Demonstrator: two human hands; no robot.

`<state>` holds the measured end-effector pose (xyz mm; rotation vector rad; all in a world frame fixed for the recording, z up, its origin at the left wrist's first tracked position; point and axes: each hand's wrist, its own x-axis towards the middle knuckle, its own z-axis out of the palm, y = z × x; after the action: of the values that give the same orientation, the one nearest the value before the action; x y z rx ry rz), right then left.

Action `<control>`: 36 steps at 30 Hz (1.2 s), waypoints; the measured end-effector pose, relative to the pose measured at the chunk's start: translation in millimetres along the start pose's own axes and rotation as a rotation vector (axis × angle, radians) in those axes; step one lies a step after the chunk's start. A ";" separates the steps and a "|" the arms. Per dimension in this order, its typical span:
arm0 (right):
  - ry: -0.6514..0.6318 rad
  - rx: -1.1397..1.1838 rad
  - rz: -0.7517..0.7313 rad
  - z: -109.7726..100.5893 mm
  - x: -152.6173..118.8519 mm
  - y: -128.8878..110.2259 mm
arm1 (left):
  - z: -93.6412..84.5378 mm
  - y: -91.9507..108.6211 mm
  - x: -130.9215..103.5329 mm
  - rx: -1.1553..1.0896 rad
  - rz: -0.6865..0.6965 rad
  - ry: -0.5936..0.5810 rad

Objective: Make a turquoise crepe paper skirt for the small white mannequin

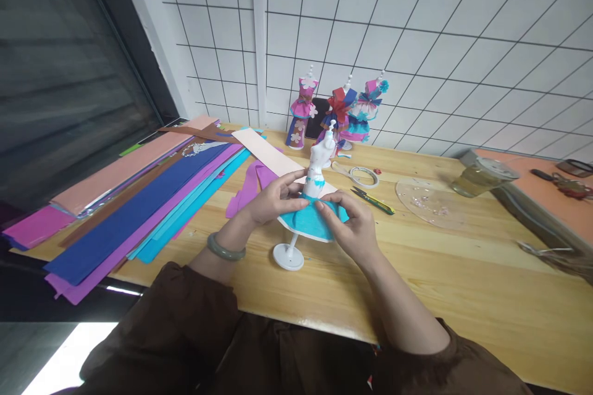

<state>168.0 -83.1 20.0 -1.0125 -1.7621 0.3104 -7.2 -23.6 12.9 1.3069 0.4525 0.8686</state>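
A small white dress-form mannequin (323, 157) leans to the right on its round stand (288, 257). Around its hips flares a turquoise crepe paper skirt (308, 222) with a pale lower edge, and bits of turquoise stick to its waist. My left hand (278, 199) is closed on the skirt's top from the left, thumb in front and fingers partly behind the form. From the right, my right hand (353, 225) pinches the skirt's top edge between thumb and fingers. Both thumbs nearly meet at the front.
Crepe paper strips (152, 203) in several colours cover the left side. A purple strip (252, 185), tape roll (364, 177), snips (373, 199) and bead plate (430, 202) lie around the form. Dressed mannequins (303, 108) stand behind; a lidded cup (482, 177) is at right.
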 end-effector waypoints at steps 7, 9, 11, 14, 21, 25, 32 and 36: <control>-0.043 0.055 -0.073 -1.4 -2.2 -2.0 | -0.6 -1.1 0.1 0.029 0.013 0.013; -0.048 0.069 -0.055 -1.6 -2.8 -1.9 | -0.8 -1.6 0.1 0.033 0.015 0.016; -0.049 0.082 -0.033 -1.9 -2.9 -1.7 | -0.9 -2.1 0.3 0.033 0.015 0.020; -0.061 0.113 -0.009 -2.5 -1.9 -1.2 | -0.8 -3.0 0.8 0.017 0.018 0.027; -0.056 0.132 0.042 -1.3 -1.3 -0.7 | -0.5 -4.3 2.0 -0.008 0.041 0.037; -0.012 0.138 0.145 0.2 -3.3 -0.3 | -0.6 -4.2 1.7 -0.012 0.046 0.026; -0.008 0.173 0.207 1.6 -3.2 1.7 | 0.8 -2.8 0.6 -0.004 0.042 0.025; -0.004 0.196 0.204 2.5 -3.1 3.2 | 1.5 -2.1 0.1 -0.006 0.029 0.029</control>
<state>167.8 -82.9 14.9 -1.0507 -1.5986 0.6017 -5.4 -24.5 11.3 1.2996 0.4543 0.9141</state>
